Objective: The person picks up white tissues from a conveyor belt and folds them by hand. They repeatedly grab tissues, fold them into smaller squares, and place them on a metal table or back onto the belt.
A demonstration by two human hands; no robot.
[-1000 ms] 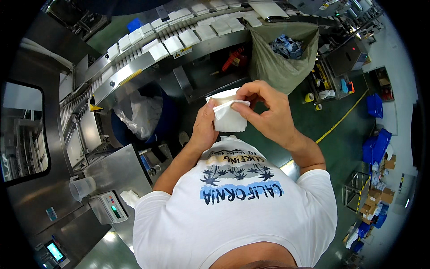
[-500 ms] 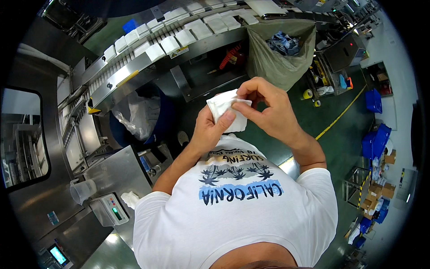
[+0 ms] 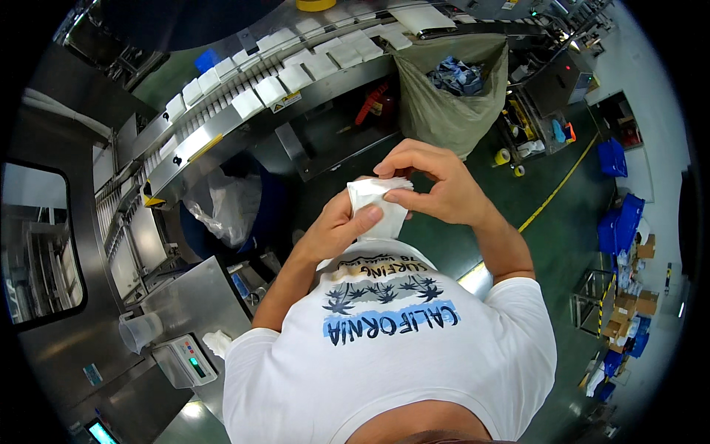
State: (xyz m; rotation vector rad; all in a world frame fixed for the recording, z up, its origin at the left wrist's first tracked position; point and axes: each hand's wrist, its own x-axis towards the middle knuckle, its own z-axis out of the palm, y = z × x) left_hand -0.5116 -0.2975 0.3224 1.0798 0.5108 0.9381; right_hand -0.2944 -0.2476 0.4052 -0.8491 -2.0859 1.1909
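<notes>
In front of my chest I hold a small stack of folded white wipes [image 3: 381,220], with thin layers showing along its upper edge. My left hand [image 3: 346,222] is closed on the left side of the stack, its thumb lying across the front. My right hand [image 3: 431,181] pinches the upper right corner between thumb and fingers. The back of the stack and most of my left fingers are hidden.
Beyond my hands a roller conveyor [image 3: 214,140] carries several similar white stacks. A large bag [image 3: 451,111] with crumpled blue material hangs beside it. At the left are a lined blue bin [image 3: 255,214], a steel table [image 3: 196,296], a scale [image 3: 188,360] and a clear jug [image 3: 140,331].
Both hands have come slightly lower in the picture with the wipes. The stack hangs straighter, and my right fingers have moved along its upper edge. The view has shifted a little.
</notes>
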